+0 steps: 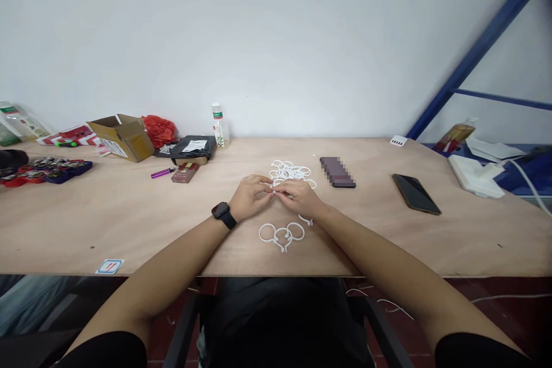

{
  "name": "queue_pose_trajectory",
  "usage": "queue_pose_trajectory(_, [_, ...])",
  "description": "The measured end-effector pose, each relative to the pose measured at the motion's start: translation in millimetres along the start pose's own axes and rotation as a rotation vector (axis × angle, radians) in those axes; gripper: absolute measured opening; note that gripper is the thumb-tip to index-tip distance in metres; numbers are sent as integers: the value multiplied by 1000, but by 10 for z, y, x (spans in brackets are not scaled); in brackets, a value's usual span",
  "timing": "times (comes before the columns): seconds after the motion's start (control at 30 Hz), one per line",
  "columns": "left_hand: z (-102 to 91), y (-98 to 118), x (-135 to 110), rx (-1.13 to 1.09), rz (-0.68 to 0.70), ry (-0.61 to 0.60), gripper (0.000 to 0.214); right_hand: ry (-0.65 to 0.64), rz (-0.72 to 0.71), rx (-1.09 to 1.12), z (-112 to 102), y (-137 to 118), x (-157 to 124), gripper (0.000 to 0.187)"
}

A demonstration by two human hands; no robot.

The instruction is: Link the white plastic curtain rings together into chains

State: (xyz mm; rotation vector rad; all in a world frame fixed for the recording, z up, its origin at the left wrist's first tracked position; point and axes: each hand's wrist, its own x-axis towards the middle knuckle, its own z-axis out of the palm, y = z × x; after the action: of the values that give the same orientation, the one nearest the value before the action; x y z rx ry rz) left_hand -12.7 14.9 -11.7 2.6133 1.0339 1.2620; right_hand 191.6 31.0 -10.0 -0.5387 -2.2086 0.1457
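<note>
My left hand (250, 198), with a black watch (223, 214) on its wrist, meets my right hand (301, 196) over the middle of the table. Both hands pinch a white plastic ring (274, 191) between thumbs and fingertips; most of it is hidden by the fingers. Just behind them lies a loose pile of white plastic rings (288, 172). Nearer to me, 3 more white rings (283, 237) with small clasp ends lie grouped together. Another white ring (306, 219) is partly covered by my right forearm.
Right of the pile lie a pixelated dark object (337, 172) and a phone (416, 194). A bottle (218, 125), black package (194, 148), dark red box (185, 172), purple lighter (162, 173) and open carton (123, 138) stand or lie left. A white adapter (474, 175) sits far right.
</note>
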Motion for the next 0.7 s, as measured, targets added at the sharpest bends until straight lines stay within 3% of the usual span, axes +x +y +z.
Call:
queue_pose_trajectory(0.17, [-14,41,-5,27,18,-57,14,-56,-24,-30,-19,-32,8,18])
queue_pose_trajectory(0.33, [-1,27,1,0,14,-85,17,-31,16,-31,1,-47,10,18])
queue_pose_trajectory(0.5, [28,-23,11,37,-54,-11,17,-11,35,-108,-35,65,0,19])
queue_pose_trajectory(0.6, [32,-38,4,56,-58,-13,24,2,136,-232,-110,191,-8,21])
queue_pose_trajectory(0.7, [30,-47,-9,75,-30,-94,23,-64,280,-263,-223,292,-5,25])
